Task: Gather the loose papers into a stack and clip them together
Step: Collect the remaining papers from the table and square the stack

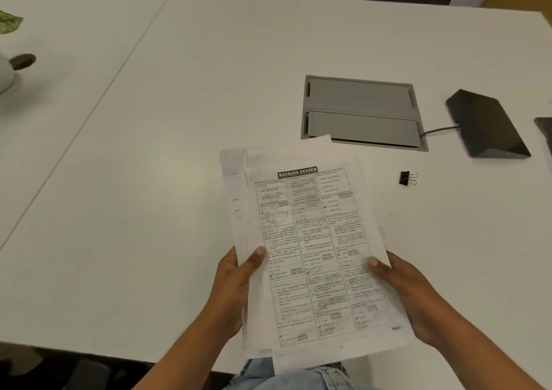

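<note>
Papers [310,249]: uneven stack, L hand [236,288] + R hand [415,297] fingers pinching side edges. Binder clip [406,178]: on bench [149,150], apart.

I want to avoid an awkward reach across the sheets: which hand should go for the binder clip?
Right, probably. The binder clip lies on the table to the right of the papers, nearer the right hand. The left hand would have to cross over the sheets.

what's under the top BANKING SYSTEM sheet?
More loose papers, fanned out past the top sheet at its upper left and bottom edges. Both hands grip the bundle. The count and print of the covered sheets are hidden.
</note>
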The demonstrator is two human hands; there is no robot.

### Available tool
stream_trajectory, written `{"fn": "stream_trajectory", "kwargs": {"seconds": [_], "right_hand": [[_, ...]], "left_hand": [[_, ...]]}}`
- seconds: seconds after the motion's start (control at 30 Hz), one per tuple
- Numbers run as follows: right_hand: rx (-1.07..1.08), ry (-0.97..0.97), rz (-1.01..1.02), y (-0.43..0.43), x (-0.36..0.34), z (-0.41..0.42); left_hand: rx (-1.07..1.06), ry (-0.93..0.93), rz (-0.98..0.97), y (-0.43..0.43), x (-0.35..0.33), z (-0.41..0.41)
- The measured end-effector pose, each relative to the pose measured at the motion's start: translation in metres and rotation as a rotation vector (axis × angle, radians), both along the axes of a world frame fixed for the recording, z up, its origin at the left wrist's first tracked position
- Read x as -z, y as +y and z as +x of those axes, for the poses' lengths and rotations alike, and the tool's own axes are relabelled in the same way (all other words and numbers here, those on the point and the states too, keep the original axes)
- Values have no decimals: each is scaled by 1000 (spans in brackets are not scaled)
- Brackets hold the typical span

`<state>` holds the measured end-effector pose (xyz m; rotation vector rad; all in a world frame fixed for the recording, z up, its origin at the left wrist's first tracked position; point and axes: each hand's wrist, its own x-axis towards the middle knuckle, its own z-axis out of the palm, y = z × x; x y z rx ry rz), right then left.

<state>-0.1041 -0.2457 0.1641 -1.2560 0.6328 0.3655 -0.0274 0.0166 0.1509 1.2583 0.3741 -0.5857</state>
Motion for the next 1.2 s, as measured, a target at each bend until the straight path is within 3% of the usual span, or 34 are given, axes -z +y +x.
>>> {"fn": "stream_trajectory", "kwargs": {"seconds": [0.1,0.23,0.47,0.6,1.2], "right_hand": [[-41,-37,-62,5,-1,8],[63,-118,-200,14,4,14],[203,-382,-324,4,-9,40],[197,-506,-383,-4,-26,64],[61,-422,-493,3,14,64]], "left_hand": [[24,12,-4,-11,0,-4],[101,-8,33,-18,0,-2],[224,-329,141,-30,-21,48],[170,-470,124,-49,-37,76],[180,-533,225,-60,-7,67]]}}
